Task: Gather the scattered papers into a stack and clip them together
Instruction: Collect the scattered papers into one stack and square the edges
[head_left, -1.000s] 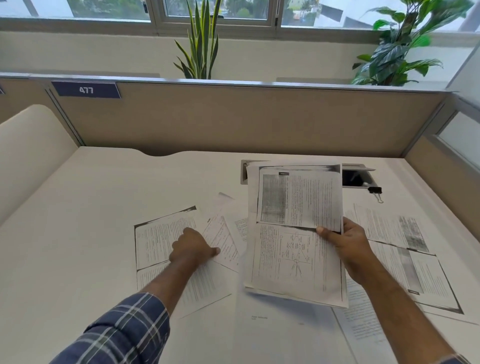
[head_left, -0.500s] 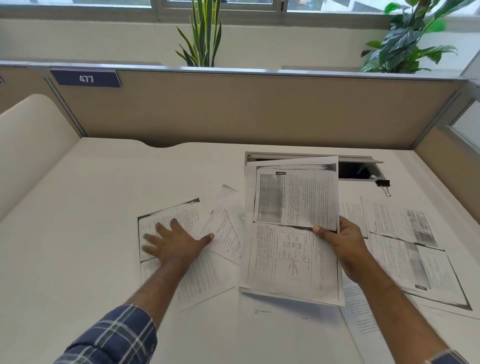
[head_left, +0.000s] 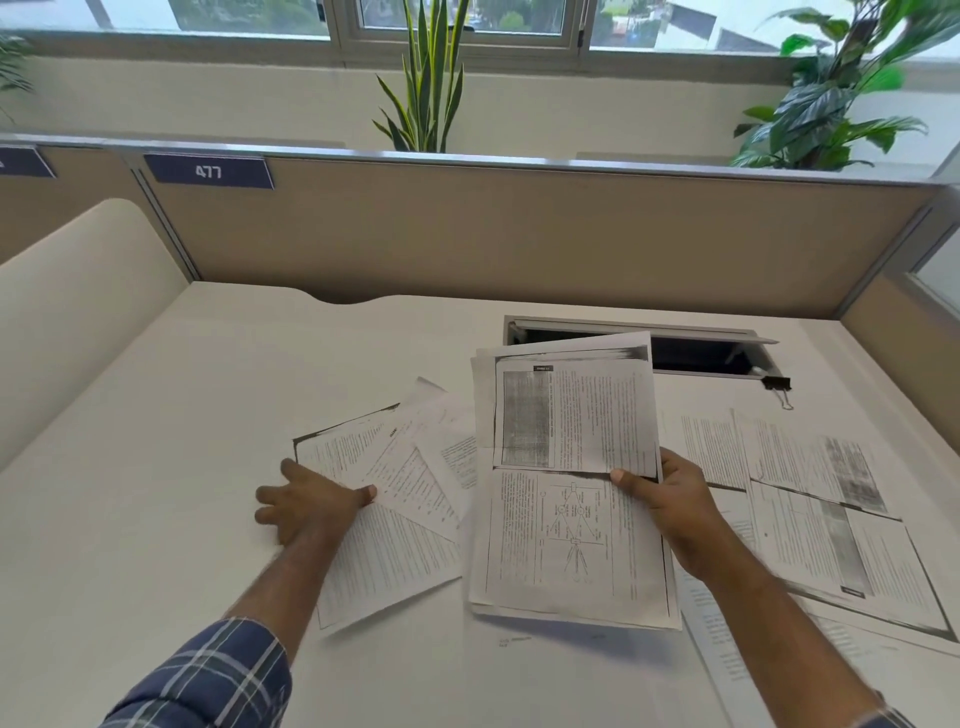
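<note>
My right hand (head_left: 670, 499) grips a small stack of printed papers (head_left: 566, 483) by its right edge, lifted a little above the white desk (head_left: 156, 441). My left hand (head_left: 306, 506) lies flat, fingers spread, on the left edge of a loose printed sheet (head_left: 379, 551) on the desk. Two or three smaller sheets (head_left: 436, 441) overlap that one, between my hands. More printed sheets (head_left: 810, 499) lie spread to the right of my right hand. A black binder clip (head_left: 777, 385) sits at the far right, beside the cable slot.
An open cable slot (head_left: 696, 348) with a raised lid is set in the desk behind the held stack. A beige partition (head_left: 519, 234) closes the back and right. A curved cream panel (head_left: 67, 312) stands at the left. Plants (head_left: 426, 88) stand behind the partition.
My left hand has opened flat and slid left to the edge of the loose sheet. The held stack has stayed in my right hand, shifting slightly.
</note>
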